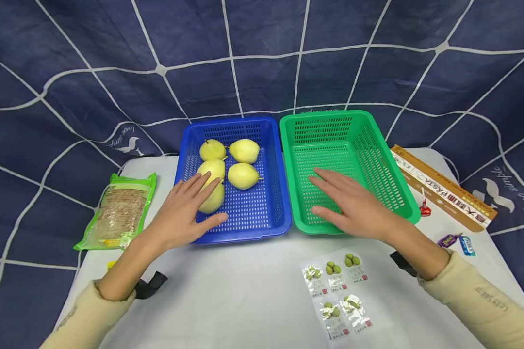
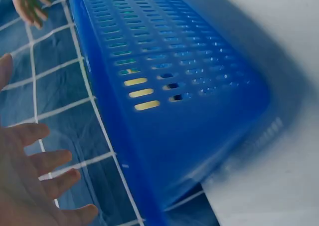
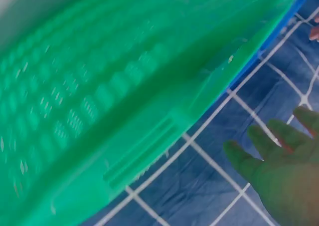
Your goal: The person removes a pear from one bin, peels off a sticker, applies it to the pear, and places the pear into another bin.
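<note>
The left hand (image 1: 184,213) lay flat with fingers spread, its fingertips over the nearest pear (image 1: 212,196) in the blue basket (image 1: 268,219); four more pears sat beyond. The right hand (image 1: 349,203) hovered flat, fingers spread, inside the green basket (image 1: 375,145). Snack sachets (image 1: 338,291) lay nearer the person than both hands

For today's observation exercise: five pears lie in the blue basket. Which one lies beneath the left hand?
The front pear, nearest the person: the left hand has its fingers stretched over it, while the other four lie farther back, uncovered.
</note>
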The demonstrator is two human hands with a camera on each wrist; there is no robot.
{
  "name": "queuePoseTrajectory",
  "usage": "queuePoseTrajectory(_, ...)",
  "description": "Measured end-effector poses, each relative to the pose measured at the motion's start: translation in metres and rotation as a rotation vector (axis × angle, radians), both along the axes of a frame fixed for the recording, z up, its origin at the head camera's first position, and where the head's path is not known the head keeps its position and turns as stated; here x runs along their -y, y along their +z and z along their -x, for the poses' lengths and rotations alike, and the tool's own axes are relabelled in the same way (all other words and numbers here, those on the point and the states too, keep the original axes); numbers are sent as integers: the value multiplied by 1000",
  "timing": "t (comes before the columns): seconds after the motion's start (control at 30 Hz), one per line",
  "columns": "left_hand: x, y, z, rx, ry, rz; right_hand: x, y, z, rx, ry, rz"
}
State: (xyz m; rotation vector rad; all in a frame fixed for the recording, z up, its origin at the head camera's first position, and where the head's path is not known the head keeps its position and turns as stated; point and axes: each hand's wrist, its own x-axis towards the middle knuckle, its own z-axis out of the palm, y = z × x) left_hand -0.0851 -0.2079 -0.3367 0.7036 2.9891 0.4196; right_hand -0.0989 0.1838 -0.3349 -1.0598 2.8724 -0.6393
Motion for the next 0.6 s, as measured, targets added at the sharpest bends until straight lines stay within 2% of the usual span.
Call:
queuePoseTrajectory(0.13, 13, -7, -14, -7, 109, -155, 11, 0, -5, 5, 16, 141)
queuePoseTrajectory(0.3, 29, -22, -36, -27, 257, -350, 31, 4, -7, 41, 29, 269)
queuePoseTrajectory(0.47, 40, -43, -53, -22, 372, -560, 55, 15, 8, 118, 47, 281)
queuePoseTrajectory(0.6, 45, -56, -60, 18, 412, -682, 77, 26, 31, 204, 73, 231)
